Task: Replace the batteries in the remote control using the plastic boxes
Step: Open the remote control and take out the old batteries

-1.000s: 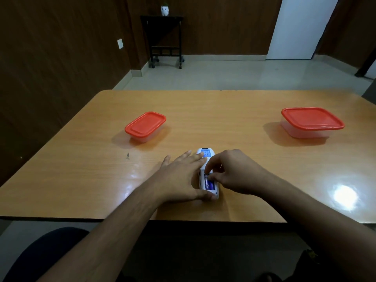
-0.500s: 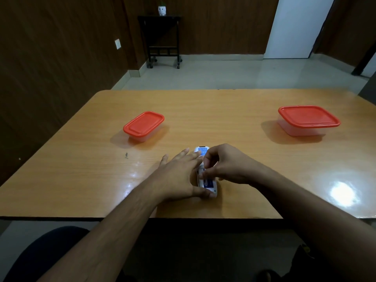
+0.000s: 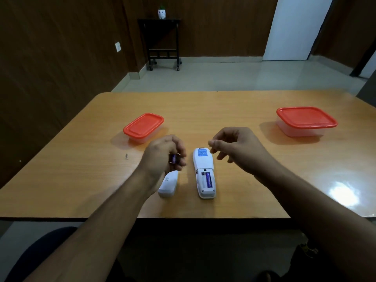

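A white remote control (image 3: pixel 204 173) lies face down on the wooden table (image 3: pixel 244 180), its battery bay uncovered with one purple battery (image 3: pixel 208 179) inside. The white battery cover (image 3: pixel 168 184) rests to its left. My left hand (image 3: pixel 162 155) hovers just left of the remote, fingers curled around a second purple battery (image 3: pixel 173 158). My right hand (image 3: pixel 236 147) floats above the remote's far end, fingers loosely curled and holding nothing. A small clear box with a red lid (image 3: pixel 143 127) sits to the left, a larger one (image 3: pixel 305 121) at the far right; both are closed.
A tiny dark speck (image 3: pixel 126 156) lies on the table left of my left hand. The table's front edge runs close below the remote. A black side table (image 3: pixel 162 41) with a small white pot stands against the back wall.
Both hands have lifted off the remote. A battery has come out and now sits in my left hand. The cover lying beside the remote is now exposed.
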